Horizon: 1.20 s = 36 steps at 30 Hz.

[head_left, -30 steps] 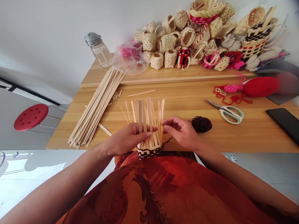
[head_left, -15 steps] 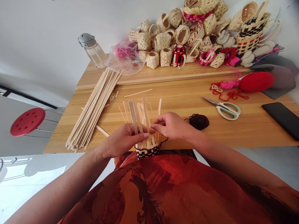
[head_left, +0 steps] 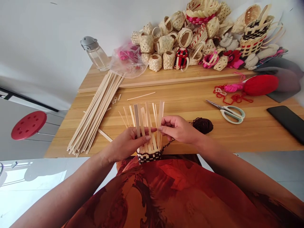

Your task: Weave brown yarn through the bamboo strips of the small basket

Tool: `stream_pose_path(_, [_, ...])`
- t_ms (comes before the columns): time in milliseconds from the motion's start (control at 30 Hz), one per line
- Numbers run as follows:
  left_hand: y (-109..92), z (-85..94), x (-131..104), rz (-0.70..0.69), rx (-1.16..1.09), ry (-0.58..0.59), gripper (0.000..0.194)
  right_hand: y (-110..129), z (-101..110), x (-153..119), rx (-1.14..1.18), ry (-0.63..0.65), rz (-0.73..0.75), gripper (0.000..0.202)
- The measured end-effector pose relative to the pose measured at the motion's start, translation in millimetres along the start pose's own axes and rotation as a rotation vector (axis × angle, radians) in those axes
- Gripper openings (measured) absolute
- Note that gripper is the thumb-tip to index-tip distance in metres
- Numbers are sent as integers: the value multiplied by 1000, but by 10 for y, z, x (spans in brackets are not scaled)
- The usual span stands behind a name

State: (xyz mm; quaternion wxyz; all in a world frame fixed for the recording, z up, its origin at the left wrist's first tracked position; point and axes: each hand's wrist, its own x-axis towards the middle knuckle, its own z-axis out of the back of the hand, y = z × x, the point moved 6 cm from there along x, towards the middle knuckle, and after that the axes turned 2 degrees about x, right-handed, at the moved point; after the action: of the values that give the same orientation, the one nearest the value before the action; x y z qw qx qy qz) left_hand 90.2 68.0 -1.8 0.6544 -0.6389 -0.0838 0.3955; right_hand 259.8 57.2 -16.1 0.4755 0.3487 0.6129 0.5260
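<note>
A small basket [head_left: 149, 157] with a dark-and-pale checked base sits at the table's front edge, its pale strips standing upright. My left hand [head_left: 129, 139] is closed around several of those strips, thumb in front and fingers behind. Pinched between the thumb and fingers of my right hand [head_left: 177, 129] is a strip at the basket's right side. Dark brown yarn [head_left: 168, 144] runs from the basket's rim, passing below my right hand, towards a brown yarn ball [head_left: 203, 125].
Scissors [head_left: 229, 112], a black phone [head_left: 286, 122] and red yarn [head_left: 261, 85] lie on the right. A bundle of strips [head_left: 95, 115] lies left, near a bottle [head_left: 96, 55] and plastic bag [head_left: 129, 61]. Small woven baskets [head_left: 168, 60] are piled at the back.
My right hand has shifted slightly right and now pinches a strip at the basket's right side. The upright strips there stand more spread. My left hand has hardly moved.
</note>
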Motion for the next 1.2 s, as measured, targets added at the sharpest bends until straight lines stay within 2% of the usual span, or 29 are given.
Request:
stream_pose_path(67, [3, -31, -2, 19, -21, 38, 44, 41, 37, -34, -52, -51, 94, 12])
stream_pose_path(233, [-47, -104, 16, -23, -148, 136, 46, 106, 36, -79, -173, -130, 287, 24])
stream_pose_path(300, [-42, -119, 24, -25, -175, 150, 45, 104, 61, -94, -148, -163, 292, 25])
stream_pose_path(400, [5, -95, 23, 26, -134, 104, 40, 79, 195, -181, -89, -276, 248, 23])
stream_pose_path(467, [18, -67, 17, 44, -106, 63, 39, 28, 254, -268, -156, -288, 187, 27])
stream_pose_path(567, [34, -37, 14, 65, -105, 28, 39, -97, 158, -366, -439, -89, 114, 33])
stream_pose_path(667, [60, -19, 21, 90, -150, 4, 39, -166, -48, -426, -691, 151, 190, 31])
stream_pose_path(767, [56, -34, 16, 97, -202, 22, 41, -128, -158, -466, -702, 348, 224, 20])
stream_pose_path(867, [-13, -60, -3, 83, -175, 64, 45, 63, -60, -508, -546, 447, 129, 20])
stream_pose_path(900, [-48, -67, -8, 74, -150, 77, 47, 181, 3, -514, -486, 439, 125, 22])
stream_pose_path(1000, [-150, -67, -10, 56, -49, 74, 65, 622, 212, -463, -402, 287, 231, 24])
stream_pose_path(1100, [-211, -94, 8, 72, -32, 90, 87, 991, 304, -325, -439, 141, 363, 20])
stream_pose_path(1200, [-249, -150, 43, 70, -57, 128, 87, 1232, 303, -148, -519, 7, 503, 16])
